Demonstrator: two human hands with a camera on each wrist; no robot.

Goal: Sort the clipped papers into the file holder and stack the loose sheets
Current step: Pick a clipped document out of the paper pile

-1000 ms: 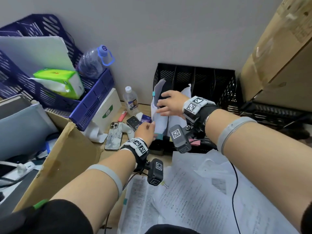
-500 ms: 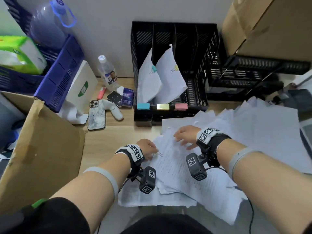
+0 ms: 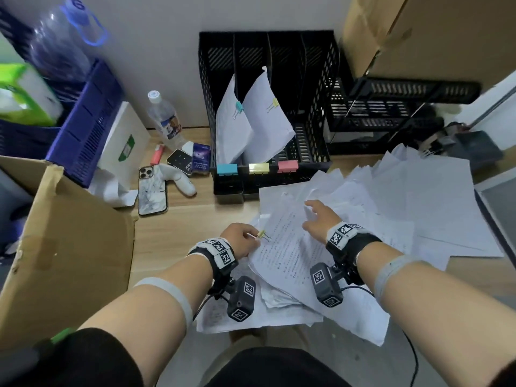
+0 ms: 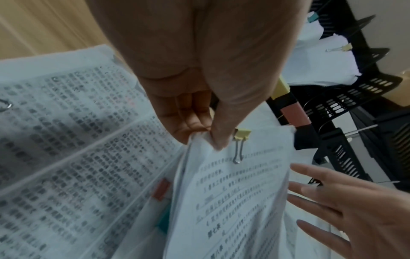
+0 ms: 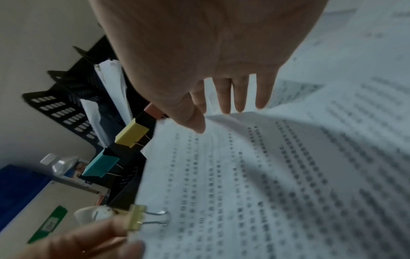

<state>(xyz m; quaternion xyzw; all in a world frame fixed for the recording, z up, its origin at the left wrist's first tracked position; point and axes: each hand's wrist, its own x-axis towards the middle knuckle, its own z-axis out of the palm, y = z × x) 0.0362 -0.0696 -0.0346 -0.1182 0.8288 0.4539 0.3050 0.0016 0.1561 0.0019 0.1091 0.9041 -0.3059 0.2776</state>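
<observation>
A printed paper bundle [image 3: 282, 255] with a small yellow binder clip [image 3: 261, 234] lies on top of the paper pile. My left hand [image 3: 241, 238] pinches its top corner [image 4: 206, 140] right beside the clip [image 4: 241, 135]. My right hand [image 3: 318, 219] hovers with spread fingers [image 5: 239, 98] over the bundle's far edge. The black file holder [image 3: 223, 180] stands behind, with two clipped bundles [image 3: 231, 129] [image 3: 268, 121] in its left slots. Blue, yellow and pink clips [image 3: 258, 168] mark its front.
Loose sheets [image 3: 418, 208] spread to the right and under my wrists. A phone [image 3: 152, 191], a water bottle [image 3: 164, 120] and small items lie left of the holder. A cardboard box [image 3: 64, 241] stands at left, a blue crate [image 3: 81, 127] behind it.
Both hands came down from the file holder to the paper pile. My left hand has taken hold of the yellow-clipped bundle's corner and the right hand has spread over it.
</observation>
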